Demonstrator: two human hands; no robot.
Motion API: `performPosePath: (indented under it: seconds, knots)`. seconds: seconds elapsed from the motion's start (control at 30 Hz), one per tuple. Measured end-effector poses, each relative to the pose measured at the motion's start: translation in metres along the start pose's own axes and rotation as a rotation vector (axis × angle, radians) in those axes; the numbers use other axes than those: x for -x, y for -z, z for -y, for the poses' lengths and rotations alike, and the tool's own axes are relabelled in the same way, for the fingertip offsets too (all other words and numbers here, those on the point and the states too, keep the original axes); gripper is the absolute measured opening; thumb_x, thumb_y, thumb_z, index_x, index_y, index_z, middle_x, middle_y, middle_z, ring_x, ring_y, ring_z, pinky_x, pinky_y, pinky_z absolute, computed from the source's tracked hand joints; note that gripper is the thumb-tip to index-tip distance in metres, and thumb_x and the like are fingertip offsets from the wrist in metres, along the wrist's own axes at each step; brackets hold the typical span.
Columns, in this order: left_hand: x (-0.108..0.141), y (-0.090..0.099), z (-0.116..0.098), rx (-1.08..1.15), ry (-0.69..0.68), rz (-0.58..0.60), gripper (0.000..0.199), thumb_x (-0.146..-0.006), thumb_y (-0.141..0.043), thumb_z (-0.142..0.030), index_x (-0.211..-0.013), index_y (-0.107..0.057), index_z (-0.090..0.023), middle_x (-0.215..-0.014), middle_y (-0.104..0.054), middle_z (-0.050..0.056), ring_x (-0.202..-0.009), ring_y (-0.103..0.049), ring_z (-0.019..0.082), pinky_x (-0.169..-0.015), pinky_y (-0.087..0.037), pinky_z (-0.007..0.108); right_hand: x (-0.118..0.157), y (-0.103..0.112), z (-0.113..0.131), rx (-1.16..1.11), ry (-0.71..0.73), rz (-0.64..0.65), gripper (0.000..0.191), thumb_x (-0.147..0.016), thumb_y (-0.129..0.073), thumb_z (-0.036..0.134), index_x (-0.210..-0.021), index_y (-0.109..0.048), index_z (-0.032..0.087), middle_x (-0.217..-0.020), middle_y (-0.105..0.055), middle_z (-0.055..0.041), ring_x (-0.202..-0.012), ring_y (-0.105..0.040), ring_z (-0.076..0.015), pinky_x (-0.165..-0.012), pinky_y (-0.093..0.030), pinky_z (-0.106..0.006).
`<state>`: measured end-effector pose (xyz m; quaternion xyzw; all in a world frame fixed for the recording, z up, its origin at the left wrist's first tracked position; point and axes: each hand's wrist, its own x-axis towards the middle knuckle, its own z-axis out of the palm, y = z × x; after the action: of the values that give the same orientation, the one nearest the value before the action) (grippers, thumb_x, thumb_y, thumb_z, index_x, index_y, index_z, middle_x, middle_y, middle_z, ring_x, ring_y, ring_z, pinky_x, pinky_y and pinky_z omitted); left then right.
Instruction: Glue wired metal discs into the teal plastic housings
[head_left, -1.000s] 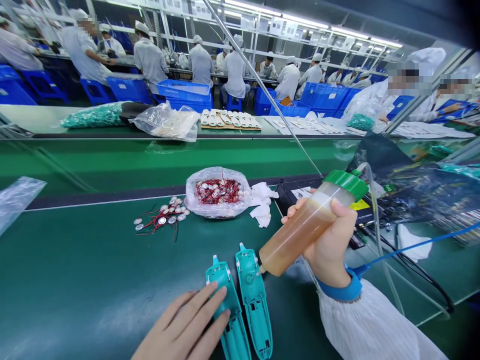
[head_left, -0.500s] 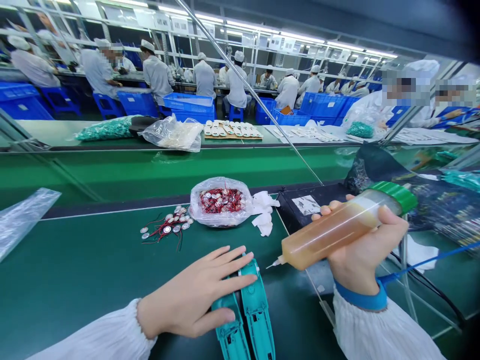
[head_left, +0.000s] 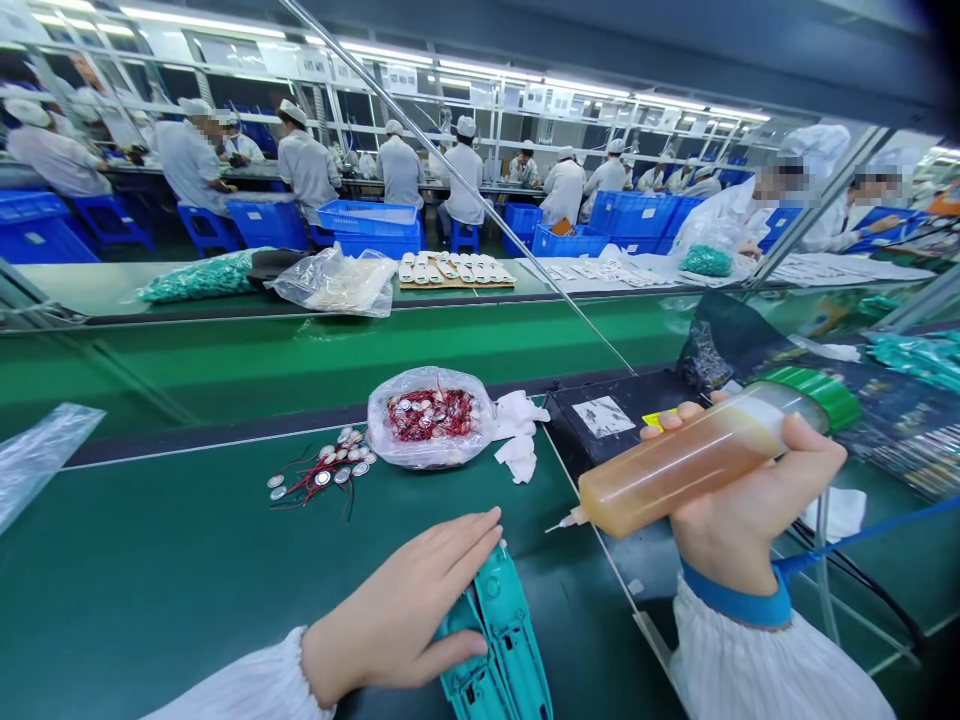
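Observation:
My left hand (head_left: 397, 620) lies over the top end of two teal plastic housings (head_left: 499, 640), which sit side by side on the green belt and hold under its palm and thumb. My right hand (head_left: 750, 510) grips a squeeze bottle of amber liquid (head_left: 682, 475) with a green cap and a fine dispensing needle, which points left and touches nothing. Beyond the housings sits a clear plastic bag of red-wired metal discs (head_left: 431, 420). Several loose discs (head_left: 319, 478) lie on the belt to its left, beside white tissues (head_left: 517, 447).
A black box (head_left: 607, 420) stands right of the belt, with a blue cable (head_left: 847, 540) and a clear tube nearby. A plastic sheet (head_left: 37, 450) lies at the left. Co-workers sit beyond a second belt among blue crates.
The bottle has swung from steeply tilted to nearly level and moved right. My left hand has moved up across the housings, which now sit closer together. The view has turned slightly.

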<state>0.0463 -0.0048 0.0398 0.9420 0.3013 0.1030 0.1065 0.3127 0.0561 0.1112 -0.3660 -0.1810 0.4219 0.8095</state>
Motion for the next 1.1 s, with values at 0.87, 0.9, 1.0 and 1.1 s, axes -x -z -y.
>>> performPosePath:
  seconds: [0.87,0.9,1.0,1.1]
  knots:
    - [0.047,-0.005,-0.025,0.312,0.364,-0.232,0.046,-0.085,-0.050,-0.012,-0.126,-0.043,-0.030,-0.124,-0.060,0.004,-0.112,-0.059,0.018,-0.093,-0.053,0.030,0.044,-0.009,-0.022,0.080,-0.114,0.267,0.030,-0.064,-0.050,0.048,-0.081,-0.056,0.024,-0.055,-0.056,0.0013,-0.047,-0.056,-0.0179,-0.041,-0.049,-0.031]
    - [0.048,-0.008,-0.022,0.347,0.365,-0.218,0.046,-0.086,-0.055,-0.015,-0.127,-0.043,-0.031,-0.123,-0.060,0.003,-0.111,-0.059,0.018,-0.093,-0.053,0.030,0.048,-0.010,-0.025,0.087,-0.135,0.289,0.031,-0.064,-0.051,0.049,-0.081,-0.056,0.024,-0.055,-0.057,0.0013,-0.047,-0.056,-0.0180,-0.041,-0.048,-0.031]
    - [0.046,-0.015,-0.017,0.426,0.406,-0.212,0.043,-0.087,-0.062,-0.026,-0.126,-0.045,-0.033,-0.119,-0.062,0.003,-0.106,-0.060,0.019,-0.090,-0.054,0.031,0.057,-0.011,-0.033,0.104,-0.196,0.318,0.034,-0.061,-0.054,0.051,-0.082,-0.057,0.024,-0.056,-0.059,0.0010,-0.045,-0.056,-0.0181,-0.040,-0.047,-0.030]
    - [0.043,-0.020,-0.016,0.452,0.426,-0.227,0.036,-0.089,-0.059,-0.036,-0.123,-0.051,-0.032,-0.111,-0.062,0.004,-0.101,-0.060,0.020,-0.085,-0.055,0.030,0.063,-0.011,-0.039,0.110,-0.206,0.321,0.037,-0.059,-0.058,0.051,-0.083,-0.058,0.023,-0.057,-0.059,0.0012,-0.044,-0.054,-0.0173,-0.040,-0.048,-0.031]
